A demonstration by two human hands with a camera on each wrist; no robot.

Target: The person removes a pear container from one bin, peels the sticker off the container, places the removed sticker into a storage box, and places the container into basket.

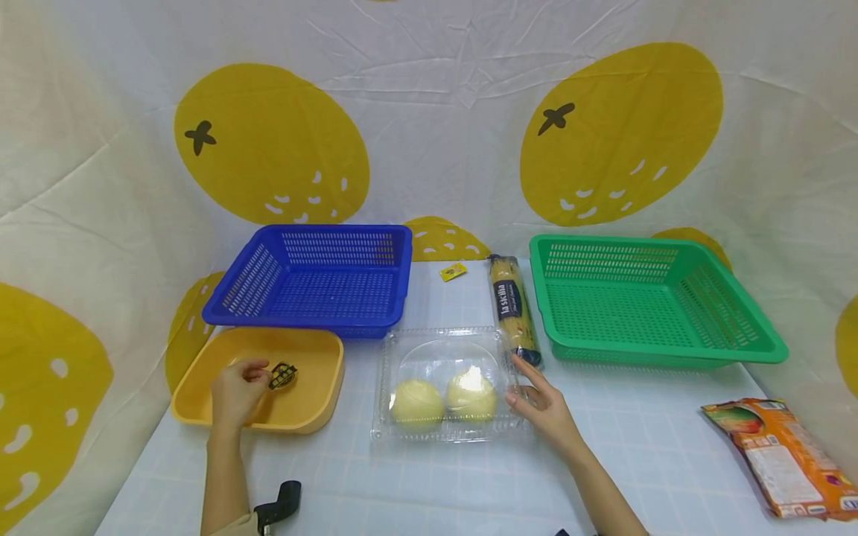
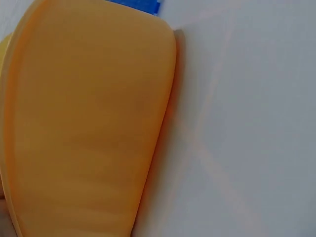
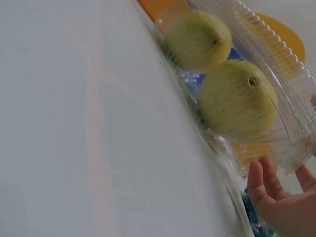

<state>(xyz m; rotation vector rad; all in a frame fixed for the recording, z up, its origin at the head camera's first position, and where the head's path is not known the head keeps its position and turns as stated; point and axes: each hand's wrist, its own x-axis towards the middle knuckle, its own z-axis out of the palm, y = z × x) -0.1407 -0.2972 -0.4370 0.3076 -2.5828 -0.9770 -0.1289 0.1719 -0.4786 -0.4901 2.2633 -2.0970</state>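
Steadying the clear container right of the orange tub with the right grip spread apart at the container's edge, lower the small packet, apparently pinched by the left grip inside the tub, flat onto the bottom before release.

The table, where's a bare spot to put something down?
There's bare room in front of the clear box, between the left forearm and right forearm, and another patch between the right hand, the green basket and the orange packet. It's crowded around the pasta packet, between clear box and green basket, and where the blue basket borders the yellow bin.
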